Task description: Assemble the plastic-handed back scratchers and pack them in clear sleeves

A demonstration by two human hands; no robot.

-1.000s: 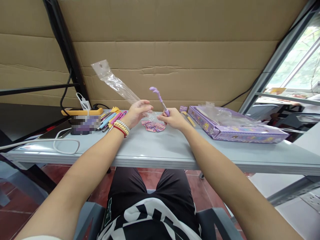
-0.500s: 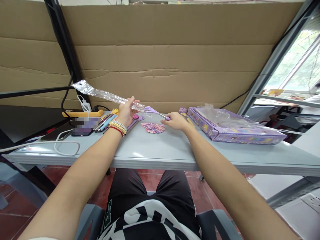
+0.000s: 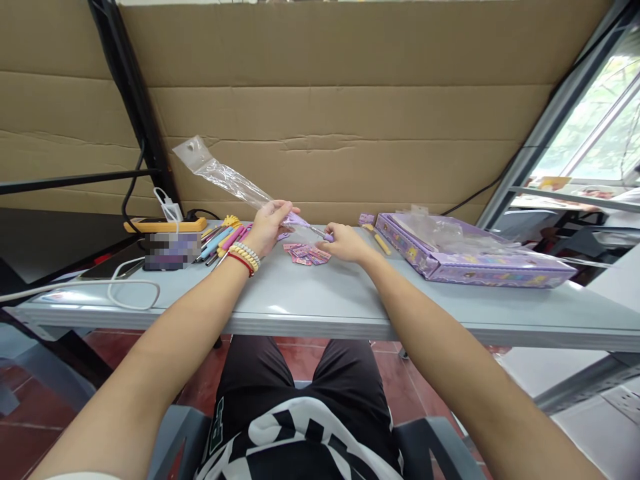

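Note:
My left hand (image 3: 267, 225) is closed around the mouth of a long clear plastic sleeve (image 3: 220, 175) that slants up to the left. My right hand (image 3: 344, 241) pinches the handle end of a thin purple wand-like stick (image 3: 309, 229), whose purple head sits at the sleeve's opening between my hands. Below them several small pink cards (image 3: 305, 253) lie on the grey table (image 3: 350, 300). A bunch of coloured pens (image 3: 223, 239) lies just left of my left hand.
An open purple box (image 3: 470, 263) with clear plastic in it sits on the right. At the left are a blurred dark device (image 3: 170, 248), a white cable (image 3: 120, 288) and a yellow power strip (image 3: 163, 225). A cardboard wall stands behind. A metal frame rises at the right.
The purple stick went from upright in my right hand to lying level, its head now at the sleeve's mouth. The sleeve dipped flat, then rose again to a slant.

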